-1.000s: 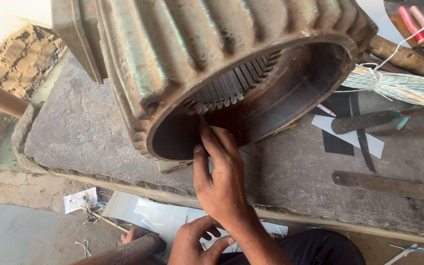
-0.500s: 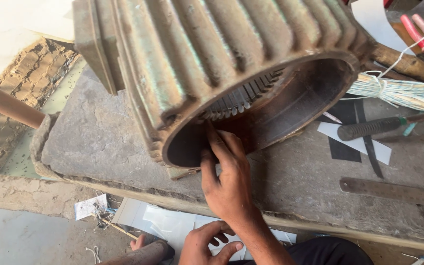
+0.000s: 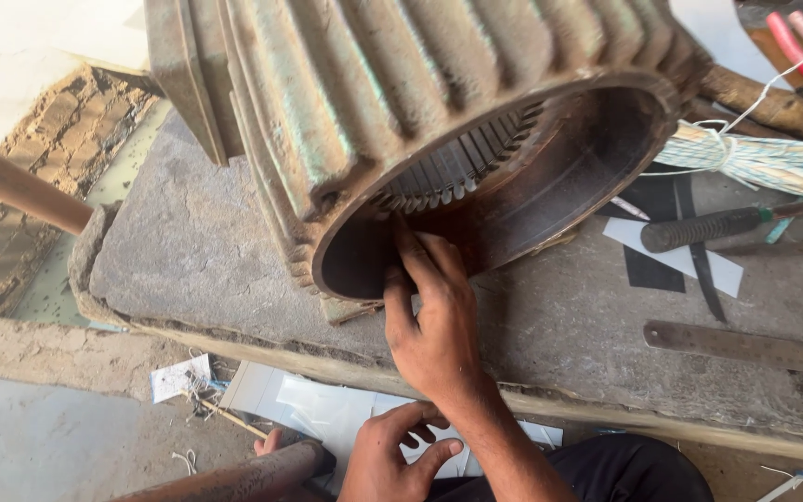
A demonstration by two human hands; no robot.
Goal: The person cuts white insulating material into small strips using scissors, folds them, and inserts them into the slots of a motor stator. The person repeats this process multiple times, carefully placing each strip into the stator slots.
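Closest to us, our left hand (image 3: 400, 453) rests low by our lap, just above the white paper sheets (image 3: 327, 414) on the floor. Its fingers are curled loosely. We cannot tell if it holds anything.

A little farther up, our right hand (image 3: 434, 321) reaches forward and up over the edge of the stone worktop (image 3: 206, 260). Its fingers are stretched out flat and close together. The fingertips touch the inner rim at the mouth of the big motor housing (image 3: 401, 102). This hand holds nothing. It is the hand much nearer to the housing.

The housing lies on its side on the worktop, straight ahead of us and just above the right hand. It is green and rusty, with thick ribs on the outside. Its long axis runs away from us toward the upper left, and its round open mouth faces us, down and to the right. Inside it is hollow. We see a ring of thin metal slots (image 3: 462, 172) deep in the upper part. The slots look empty, with no wire in them.

To the right, farther back on the worktop, lie a flat metal ruler (image 3: 745, 346), a tool with a black ribbed handle (image 3: 713, 228), some black and white paper pieces (image 3: 671, 256), and a bundle of pale string (image 3: 759, 160). At the far top corner are pink-handled pliers (image 3: 801, 37).
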